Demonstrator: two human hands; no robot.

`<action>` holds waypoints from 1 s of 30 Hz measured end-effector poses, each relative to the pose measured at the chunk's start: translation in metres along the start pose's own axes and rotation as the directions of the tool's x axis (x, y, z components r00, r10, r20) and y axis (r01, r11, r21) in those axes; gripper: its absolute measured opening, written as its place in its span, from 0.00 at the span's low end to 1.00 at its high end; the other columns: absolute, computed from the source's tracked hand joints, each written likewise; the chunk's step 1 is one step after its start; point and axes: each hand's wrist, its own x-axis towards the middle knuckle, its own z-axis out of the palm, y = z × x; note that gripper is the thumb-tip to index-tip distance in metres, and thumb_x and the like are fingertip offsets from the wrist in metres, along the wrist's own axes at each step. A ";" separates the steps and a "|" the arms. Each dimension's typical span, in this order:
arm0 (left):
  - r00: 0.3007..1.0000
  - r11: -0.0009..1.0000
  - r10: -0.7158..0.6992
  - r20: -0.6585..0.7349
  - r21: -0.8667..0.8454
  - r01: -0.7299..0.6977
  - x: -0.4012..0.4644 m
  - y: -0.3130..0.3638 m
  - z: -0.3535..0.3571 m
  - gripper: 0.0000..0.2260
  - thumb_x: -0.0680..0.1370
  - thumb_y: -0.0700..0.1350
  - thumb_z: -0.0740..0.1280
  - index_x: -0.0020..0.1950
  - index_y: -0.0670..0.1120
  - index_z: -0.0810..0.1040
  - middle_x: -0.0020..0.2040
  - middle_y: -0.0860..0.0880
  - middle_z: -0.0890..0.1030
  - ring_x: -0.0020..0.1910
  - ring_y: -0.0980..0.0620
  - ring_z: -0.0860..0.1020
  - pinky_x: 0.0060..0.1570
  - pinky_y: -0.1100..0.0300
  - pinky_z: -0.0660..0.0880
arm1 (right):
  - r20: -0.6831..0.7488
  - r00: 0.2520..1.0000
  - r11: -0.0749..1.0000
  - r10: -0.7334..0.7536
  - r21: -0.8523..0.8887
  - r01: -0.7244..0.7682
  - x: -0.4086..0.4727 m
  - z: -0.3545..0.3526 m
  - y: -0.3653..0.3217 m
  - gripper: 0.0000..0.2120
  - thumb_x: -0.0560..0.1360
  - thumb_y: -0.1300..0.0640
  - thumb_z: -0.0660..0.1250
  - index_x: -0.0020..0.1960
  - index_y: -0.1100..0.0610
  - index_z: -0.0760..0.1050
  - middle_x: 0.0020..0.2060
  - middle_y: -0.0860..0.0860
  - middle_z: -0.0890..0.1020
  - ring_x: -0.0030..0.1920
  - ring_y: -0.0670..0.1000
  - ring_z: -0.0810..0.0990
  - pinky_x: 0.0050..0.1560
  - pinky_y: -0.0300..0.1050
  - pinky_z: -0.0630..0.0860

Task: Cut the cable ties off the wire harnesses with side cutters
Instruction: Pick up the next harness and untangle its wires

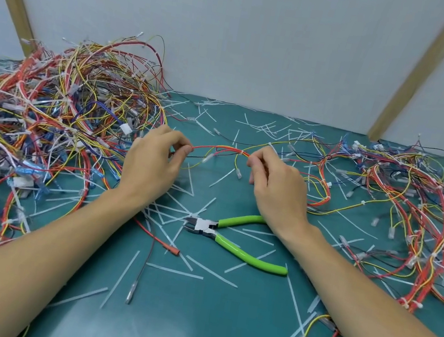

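- I am at a workbench in a small assembly or rework workshop, not a home.
- The surface (188,324) in front of me is covered with a teal-green cutting mat, the kind used on electronics benches.
- A big tangled heap of wire harnesses (46,121) lies to my left, and a smaller spread of harnesses (415,200) to my right, many with white connectors.
- Cut cable ties (174,271) litter the mat everywhere.
- Green-handled side cutters (232,239) lie on the mat between my forearms.
- Plain pale wall panels (252,35) framed by wooden battens (416,68) close off the back of the bench like a work booth.
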 end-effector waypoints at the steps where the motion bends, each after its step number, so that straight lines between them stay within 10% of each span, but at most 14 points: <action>1: 1.000 1.000 -0.009 -0.008 0.007 0.009 0.000 -0.001 0.000 0.05 0.81 0.46 0.68 0.49 0.48 0.83 0.47 0.50 0.77 0.47 0.46 0.76 0.52 0.45 0.73 | -0.007 1.000 1.000 -0.003 0.008 0.003 0.000 0.000 0.000 0.09 0.85 0.52 0.60 0.48 0.52 0.75 0.35 0.46 0.82 0.36 0.53 0.77 0.40 0.54 0.75; 9: 0.955 0.978 0.201 -0.216 -0.011 -0.209 -0.002 0.013 -0.005 0.06 0.82 0.44 0.65 0.52 0.46 0.81 0.48 0.49 0.78 0.49 0.48 0.75 0.50 0.53 0.66 | 0.020 0.998 0.993 -0.063 -0.099 0.065 0.000 -0.002 -0.005 0.09 0.84 0.49 0.62 0.49 0.50 0.79 0.37 0.45 0.84 0.40 0.53 0.80 0.41 0.53 0.76; 14: 0.915 0.914 0.403 0.014 0.045 -0.403 -0.008 0.025 0.002 0.08 0.80 0.49 0.69 0.56 0.49 0.84 0.42 0.52 0.78 0.44 0.48 0.76 0.46 0.49 0.68 | -0.002 0.973 0.955 -0.231 -0.192 0.226 -0.006 -0.003 -0.017 0.09 0.83 0.48 0.65 0.50 0.50 0.81 0.37 0.47 0.84 0.40 0.55 0.83 0.35 0.52 0.75; 30: 0.923 0.924 0.383 0.028 -0.013 -0.383 -0.009 0.023 0.004 0.06 0.82 0.45 0.66 0.53 0.46 0.81 0.42 0.49 0.75 0.39 0.46 0.74 0.37 0.50 0.71 | -0.051 0.945 0.943 -0.322 -0.105 0.316 -0.007 0.001 -0.017 0.06 0.81 0.50 0.68 0.52 0.49 0.83 0.36 0.45 0.82 0.39 0.50 0.80 0.35 0.51 0.76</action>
